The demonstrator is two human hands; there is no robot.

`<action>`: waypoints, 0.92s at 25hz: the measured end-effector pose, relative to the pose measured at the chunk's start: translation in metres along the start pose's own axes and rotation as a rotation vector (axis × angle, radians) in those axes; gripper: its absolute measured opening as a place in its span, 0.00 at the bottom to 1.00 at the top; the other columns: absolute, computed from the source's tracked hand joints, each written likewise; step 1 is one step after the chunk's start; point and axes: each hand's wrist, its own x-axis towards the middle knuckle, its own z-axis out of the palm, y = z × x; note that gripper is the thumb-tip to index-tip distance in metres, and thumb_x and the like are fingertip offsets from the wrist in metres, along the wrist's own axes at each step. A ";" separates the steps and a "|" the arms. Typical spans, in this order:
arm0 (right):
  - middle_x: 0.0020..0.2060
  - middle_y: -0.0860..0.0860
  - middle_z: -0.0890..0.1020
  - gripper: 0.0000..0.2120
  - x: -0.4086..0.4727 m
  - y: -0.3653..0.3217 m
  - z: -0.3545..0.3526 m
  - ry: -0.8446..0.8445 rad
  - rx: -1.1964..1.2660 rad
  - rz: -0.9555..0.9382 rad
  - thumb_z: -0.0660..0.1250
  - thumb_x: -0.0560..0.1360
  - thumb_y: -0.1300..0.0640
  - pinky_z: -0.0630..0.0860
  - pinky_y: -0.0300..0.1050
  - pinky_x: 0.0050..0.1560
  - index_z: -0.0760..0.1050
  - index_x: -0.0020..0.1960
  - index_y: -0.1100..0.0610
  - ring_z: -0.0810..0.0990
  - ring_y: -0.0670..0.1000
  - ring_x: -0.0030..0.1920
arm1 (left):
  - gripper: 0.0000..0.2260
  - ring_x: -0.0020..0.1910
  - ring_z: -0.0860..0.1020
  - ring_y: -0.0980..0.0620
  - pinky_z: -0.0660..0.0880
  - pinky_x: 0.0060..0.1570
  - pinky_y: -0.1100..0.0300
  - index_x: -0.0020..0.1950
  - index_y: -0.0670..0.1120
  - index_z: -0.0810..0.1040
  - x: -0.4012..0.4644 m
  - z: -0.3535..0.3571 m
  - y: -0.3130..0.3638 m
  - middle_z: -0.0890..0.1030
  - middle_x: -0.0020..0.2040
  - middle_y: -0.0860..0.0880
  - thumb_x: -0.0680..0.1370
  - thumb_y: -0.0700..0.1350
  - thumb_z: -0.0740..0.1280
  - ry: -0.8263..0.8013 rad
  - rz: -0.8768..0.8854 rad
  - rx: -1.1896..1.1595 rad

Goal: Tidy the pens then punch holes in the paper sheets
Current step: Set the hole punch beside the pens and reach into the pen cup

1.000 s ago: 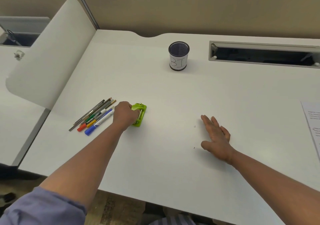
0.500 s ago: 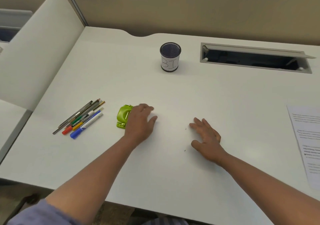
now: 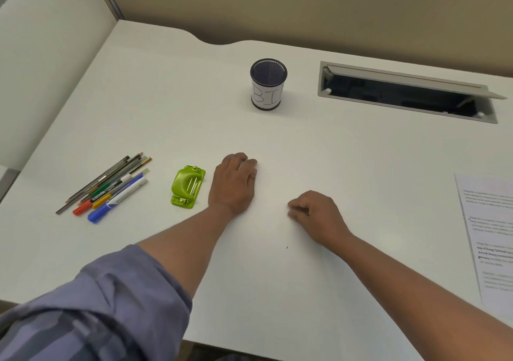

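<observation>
Several pens and pencils [image 3: 107, 187] lie side by side on the white desk [image 3: 277, 291] at the left. A green hole punch [image 3: 188, 186] sits just right of them. My left hand [image 3: 234, 184] rests palm down on the desk right beside the punch, not touching it, fingers loosely together, holding nothing. My right hand [image 3: 315, 213] lies further right with its fingers curled under, also holding nothing. A black mesh pen cup [image 3: 268, 83] with a white label stands upright at the back. Printed paper sheets [image 3: 491, 238] lie at the right edge.
An open cable slot [image 3: 406, 94] with a raised lid is set into the desk at the back right. A white divider panel [image 3: 47, 55] stands along the left side. A beige wall runs behind the desk.
My left hand let go of the green punch and moved right onto the bare desk. My right hand curled its spread fingers into a loose fist.
</observation>
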 end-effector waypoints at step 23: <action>0.39 0.50 0.76 0.08 0.017 -0.020 -0.009 -0.138 -0.269 -0.045 0.59 0.75 0.65 0.73 0.51 0.39 0.72 0.39 0.58 0.75 0.55 0.39 | 0.12 0.64 0.71 0.41 0.68 0.59 0.48 0.62 0.48 0.78 0.003 0.002 0.001 0.75 0.63 0.45 0.80 0.46 0.63 -0.083 -0.063 0.036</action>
